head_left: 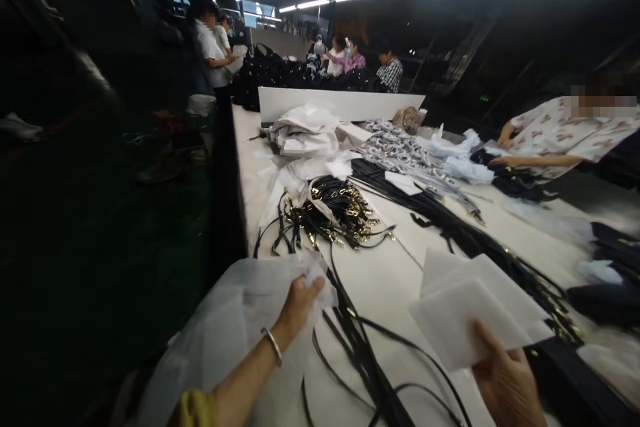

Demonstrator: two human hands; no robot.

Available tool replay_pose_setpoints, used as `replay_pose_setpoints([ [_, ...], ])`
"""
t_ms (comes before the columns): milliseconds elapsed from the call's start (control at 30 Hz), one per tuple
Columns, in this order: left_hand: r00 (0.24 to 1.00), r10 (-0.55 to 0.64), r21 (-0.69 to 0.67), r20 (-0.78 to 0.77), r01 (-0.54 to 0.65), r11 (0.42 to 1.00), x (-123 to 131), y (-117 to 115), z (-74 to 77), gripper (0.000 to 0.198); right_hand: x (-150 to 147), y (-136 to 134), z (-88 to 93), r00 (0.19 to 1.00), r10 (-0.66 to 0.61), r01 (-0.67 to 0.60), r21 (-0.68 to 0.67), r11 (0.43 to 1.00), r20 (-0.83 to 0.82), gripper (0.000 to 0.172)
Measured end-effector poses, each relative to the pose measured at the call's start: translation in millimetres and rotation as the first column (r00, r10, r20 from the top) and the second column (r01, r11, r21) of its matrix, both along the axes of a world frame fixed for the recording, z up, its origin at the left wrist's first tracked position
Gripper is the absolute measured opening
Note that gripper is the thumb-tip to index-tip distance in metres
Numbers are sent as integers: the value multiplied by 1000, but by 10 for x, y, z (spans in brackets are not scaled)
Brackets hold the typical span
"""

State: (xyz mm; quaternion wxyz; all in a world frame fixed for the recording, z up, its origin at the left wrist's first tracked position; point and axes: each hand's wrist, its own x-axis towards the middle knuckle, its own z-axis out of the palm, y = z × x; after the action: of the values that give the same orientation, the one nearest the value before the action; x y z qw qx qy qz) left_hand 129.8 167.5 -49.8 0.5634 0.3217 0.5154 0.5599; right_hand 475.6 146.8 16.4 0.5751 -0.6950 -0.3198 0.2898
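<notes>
My left hand, with a bangle on its wrist, is closed on the bunched upper edge of a translucent plastic bag that drapes over the table's near left edge. In my right hand, thumb on top, are several thin white sheets, fanned out. Whether they are paper or foam I cannot tell. Long black straps lie on the table between my two hands. Beyond my left hand rests a tangled pile of black straps with gold clasps.
Across the white table runs a long bundle of black straps. Farther back are white wrapping, a heap of grey straps and an upright white board. A co-worker handles dark pieces at the right; several people stand behind.
</notes>
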Motion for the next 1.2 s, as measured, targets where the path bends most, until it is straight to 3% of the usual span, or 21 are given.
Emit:
replay_pose_setpoints([
  [67,998,61,13,0,-61,998,-279,-204,264,61,-213,-457,35,999,-44,44,-39,998,3,67],
  [167,988,157,30,-7,-157,987,-565,-476,663,64,-872,-962,49,1000,0,-4,-151,988,-27,73],
  [233,983,185,42,20,-186,982,-638,-641,894,64,-1429,-1173,23,987,139,-151,-159,976,-87,73],
  [300,979,195,59,61,-199,978,-652,-795,1082,62,-1943,-1301,-45,942,320,-328,-77,941,-102,65],
  [400,966,252,91,60,-257,962,-687,-984,1275,58,-2432,-1402,-251,854,519,-520,47,853,34,50],
  [467,945,327,119,30,-328,937,-772,-1071,1352,53,-2553,-1462,-455,772,606,-631,122,766,192,45],
  [533,922,386,136,23,-385,913,-883,-1137,1411,50,-2589,-1545,-675,610,701,-784,155,601,370,52],
  [600,914,403,124,41,-405,906,-974,-1199,1472,51,-2623,-1640,-851,364,787,-917,40,398,498,70],
  [633,915,400,113,48,-403,908,-1002,-1234,1504,53,-2657,-1677,-902,247,819,-946,-54,319,518,76],
  [667,920,389,99,46,-392,915,-1017,-1273,1538,53,-2702,-1694,-920,169,844,-949,-146,279,508,79],
  [700,931,363,86,33,-365,927,-1023,-1316,1569,54,-2757,-1682,-902,144,865,-936,-216,276,481,79],
  [733,945,326,80,15,-326,942,-1025,-1362,1596,54,-2817,-1635,-851,174,878,-918,-249,308,446,76],
  [833,981,154,102,-114,-143,984,-1053,-1508,1614,55,-2989,-1279,-558,448,865,-852,-184,489,225,51],
  [900,966,32,82,-257,-12,997,-1124,-1581,1547,61,-3092,-952,-340,625,778,-778,-123,616,-65,42],
  [933,948,-22,58,-317,43,997,-1177,-1599,1489,64,-3148,-801,-248,669,707,-738,-97,667,-227,43],
  [1000,916,-78,20,-393,93,995,-1310,-1581,1342,66,-3290,-574,-113,645,564,-669,-25,743,-516,49],
  [1067,904,-91,10,-417,104,995,-1473,-1481,1195,63,-3480,-452,-32,538,482,-595,94,798,-692,55],
  [1133,907,-56,16,-418,69,997,-1657,-1315,1094,61,-3704,-391,23,449,454,-505,201,839,-770,64],
  [1200,917,-16,49,-398,39,998,-1856,-1117,1052,61,-3928,-330,72,434,439,-426,250,869,-786,70],
])
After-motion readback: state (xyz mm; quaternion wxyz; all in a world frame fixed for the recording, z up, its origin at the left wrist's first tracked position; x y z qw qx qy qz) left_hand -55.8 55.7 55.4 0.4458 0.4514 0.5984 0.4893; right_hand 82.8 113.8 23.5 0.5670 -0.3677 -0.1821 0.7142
